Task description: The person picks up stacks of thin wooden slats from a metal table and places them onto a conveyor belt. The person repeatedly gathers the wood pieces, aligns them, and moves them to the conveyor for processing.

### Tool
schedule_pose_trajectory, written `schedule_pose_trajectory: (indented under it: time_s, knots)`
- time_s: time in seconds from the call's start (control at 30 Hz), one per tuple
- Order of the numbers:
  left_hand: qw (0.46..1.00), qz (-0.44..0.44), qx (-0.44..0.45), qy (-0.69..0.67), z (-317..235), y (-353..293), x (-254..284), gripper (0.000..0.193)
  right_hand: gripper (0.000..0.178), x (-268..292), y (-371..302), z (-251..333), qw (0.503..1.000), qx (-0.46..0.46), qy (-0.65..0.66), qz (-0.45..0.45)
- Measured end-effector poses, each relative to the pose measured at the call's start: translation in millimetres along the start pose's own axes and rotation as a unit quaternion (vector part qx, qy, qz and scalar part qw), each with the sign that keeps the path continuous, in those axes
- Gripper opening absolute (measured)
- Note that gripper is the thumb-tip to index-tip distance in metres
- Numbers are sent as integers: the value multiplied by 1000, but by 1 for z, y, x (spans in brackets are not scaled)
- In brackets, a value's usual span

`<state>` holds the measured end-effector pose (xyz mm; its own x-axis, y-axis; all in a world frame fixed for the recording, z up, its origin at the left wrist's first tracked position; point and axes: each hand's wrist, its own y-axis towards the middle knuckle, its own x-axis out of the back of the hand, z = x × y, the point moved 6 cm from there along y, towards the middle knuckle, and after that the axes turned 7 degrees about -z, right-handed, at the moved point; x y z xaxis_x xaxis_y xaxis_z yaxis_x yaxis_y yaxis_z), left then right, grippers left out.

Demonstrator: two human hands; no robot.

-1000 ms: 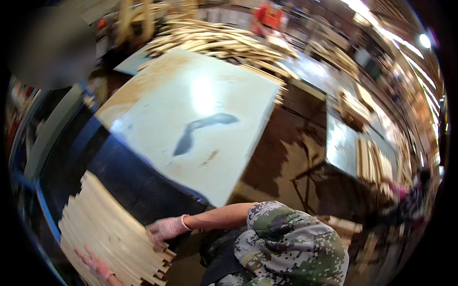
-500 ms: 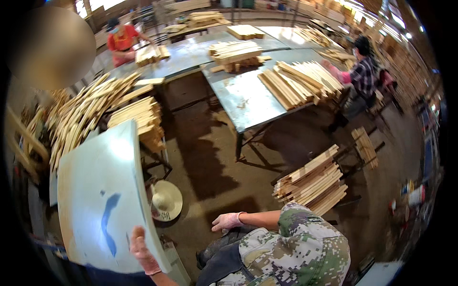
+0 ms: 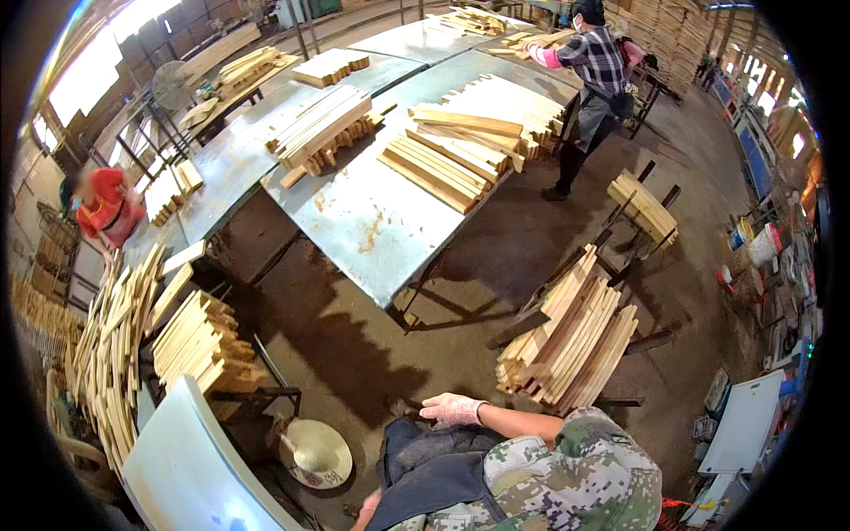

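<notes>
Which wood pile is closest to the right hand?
The stack of wooden strips on the dark stand, ahead and rightward of the right hand; every other pile is farther.

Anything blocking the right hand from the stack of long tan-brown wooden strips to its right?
Nothing visible: only brown floor shows between the pink-and-white gloved right hand and the long tan-brown wooden strips.

A straw hat down low, well off the near corner of the bench! At the far right corner stands a person in plaid; away left, a person in red. Well out from the right edge, a white-and-red bucket!
</notes>
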<state>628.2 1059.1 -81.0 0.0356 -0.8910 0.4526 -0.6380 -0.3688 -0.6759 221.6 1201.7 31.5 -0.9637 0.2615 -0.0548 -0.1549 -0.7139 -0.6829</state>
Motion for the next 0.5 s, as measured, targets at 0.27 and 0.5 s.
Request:
schedule_pose_trajectory:
  time_s: [0.27, 0.5]
  knots:
    - [856, 33, 360, -369, 6, 115, 64, 48, 68, 121, 80, 56, 978, -35, -191, -76]
    - [838, -156, 295, -431, -188, 359, 258, 32, 63, 295, 136, 124, 950, -60, -173, -251]
